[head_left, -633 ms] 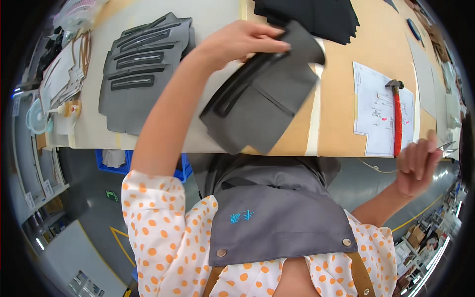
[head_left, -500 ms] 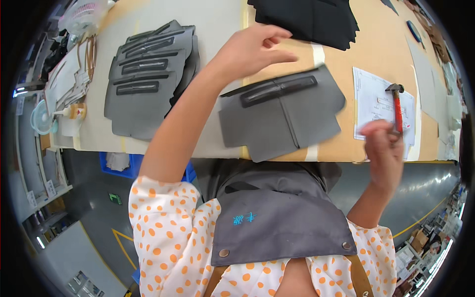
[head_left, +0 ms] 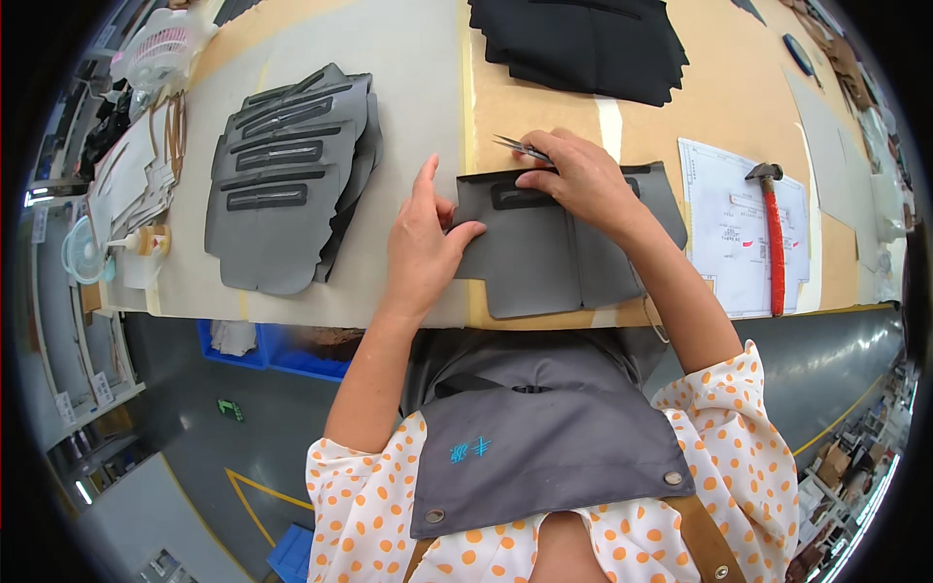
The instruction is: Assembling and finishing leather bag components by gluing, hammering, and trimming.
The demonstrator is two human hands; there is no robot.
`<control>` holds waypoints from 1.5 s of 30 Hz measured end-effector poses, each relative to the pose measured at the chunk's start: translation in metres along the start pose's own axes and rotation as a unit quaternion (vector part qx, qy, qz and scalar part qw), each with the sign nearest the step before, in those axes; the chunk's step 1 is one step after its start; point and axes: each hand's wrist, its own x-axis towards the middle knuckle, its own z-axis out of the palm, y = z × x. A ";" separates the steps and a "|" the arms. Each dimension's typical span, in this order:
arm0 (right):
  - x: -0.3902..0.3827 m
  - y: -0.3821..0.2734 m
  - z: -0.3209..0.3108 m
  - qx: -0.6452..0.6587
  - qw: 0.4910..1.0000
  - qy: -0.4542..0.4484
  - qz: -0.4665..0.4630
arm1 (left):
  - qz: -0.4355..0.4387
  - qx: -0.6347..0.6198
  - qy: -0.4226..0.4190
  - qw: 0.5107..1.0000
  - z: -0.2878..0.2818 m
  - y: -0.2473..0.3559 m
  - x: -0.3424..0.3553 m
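A grey panel [head_left: 530,262] lies flat at the table's front edge, with a black-framed slot along its far side and a seam down its middle. Over that far side, my right hand [head_left: 583,180] is closed around a slim metal tool [head_left: 522,148] with two pointed tips, either snips or tweezers. The tips point left, slightly apart, above the table just past the panel. My left hand [head_left: 420,243] is at the panel's left edge, its thumb by the edge, its index finger stretched out and nothing in it. My right hand covers part of the slot.
Left of me sits a stack of grey slotted panels [head_left: 282,233]. Black pieces [head_left: 583,49] are piled at the far side. A red-handled hammer [head_left: 775,233] rests on a printed sheet [head_left: 719,214] to the right. A glue bottle [head_left: 146,241] stands far left, above blue bins [head_left: 309,364].
My right hand has come from beside the hammer to the panel, bringing the metal tool. My left hand has drawn back from the far side to the panel's left edge. The panel has turned straighter.
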 end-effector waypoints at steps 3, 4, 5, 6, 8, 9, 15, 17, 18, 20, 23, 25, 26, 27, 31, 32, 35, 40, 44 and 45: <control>0.005 -0.007 -0.013 0.023 0.990 -0.122 0.061 | -0.025 -0.024 -0.018 0.999 -0.012 0.000 0.002; 0.004 -0.012 -0.015 0.039 0.985 -0.148 0.080 | -0.026 -0.026 -0.018 0.999 -0.016 -0.008 0.005; 0.001 -0.016 -0.015 0.055 0.978 -0.175 0.098 | -0.033 -0.090 -0.076 0.992 -0.020 -0.019 0.008; -0.002 -0.017 -0.015 0.054 0.978 -0.178 0.098 | -0.040 -0.154 -0.132 0.978 -0.023 -0.026 0.011; -0.009 -0.017 -0.016 0.103 0.977 -0.154 0.109 | -0.055 -0.190 -0.188 0.962 -0.033 -0.019 0.015; -0.012 -0.016 -0.017 0.103 0.976 -0.157 0.109 | -0.067 -0.221 -0.242 0.942 -0.040 -0.010 0.017; -0.021 -0.017 -0.007 0.210 0.963 -0.130 0.107 | -0.173 -0.274 -0.272 0.906 -0.039 0.017 0.017; -0.021 -0.024 -0.007 0.221 0.957 -0.145 0.119 | -0.175 -0.259 -0.283 0.907 -0.037 0.015 0.018; -0.022 -0.026 -0.009 0.222 0.956 -0.147 0.122 | -0.174 -0.245 -0.291 0.908 -0.036 0.015 0.018; -0.022 -0.031 -0.012 0.248 0.941 -0.167 0.160 | -0.188 -0.260 -0.289 0.902 -0.036 0.014 0.017; -0.021 -0.035 -0.018 0.286 0.918 -0.201 0.187 | -0.206 -0.286 -0.285 0.891 -0.037 0.017 0.012; -0.023 -0.031 -0.015 0.298 0.912 -0.213 0.187 | -0.214 -0.295 -0.284 0.887 -0.038 0.019 0.010; -0.023 -0.029 -0.014 0.308 0.906 -0.225 0.184 | -0.223 -0.297 -0.289 0.882 -0.039 0.021 0.009; -0.024 -0.028 -0.011 0.310 0.905 -0.225 0.186 | -0.232 -0.299 -0.293 0.878 -0.039 0.021 0.009; -0.027 -0.024 -0.004 0.318 0.909 -0.221 0.156 | -0.217 -0.308 -0.314 0.871 -0.041 0.019 0.007; -0.027 -0.024 -0.003 0.321 0.908 -0.223 0.148 | -0.217 -0.311 -0.323 0.867 -0.041 0.017 0.007; -0.029 -0.025 0.000 0.326 0.906 -0.225 0.150 | -0.214 -0.331 -0.318 0.862 -0.037 0.016 0.002; -0.044 -0.032 -0.002 0.212 0.974 -0.061 0.056 | -0.241 -0.345 -0.267 0.867 -0.031 0.011 -0.005; -0.068 -0.050 -0.031 0.237 0.965 -0.047 0.101 | -0.265 -0.356 -0.239 0.864 -0.035 0.016 -0.009; -0.075 -0.054 -0.030 0.238 0.965 -0.050 0.100 | -0.271 -0.357 -0.229 0.864 -0.036 0.019 -0.010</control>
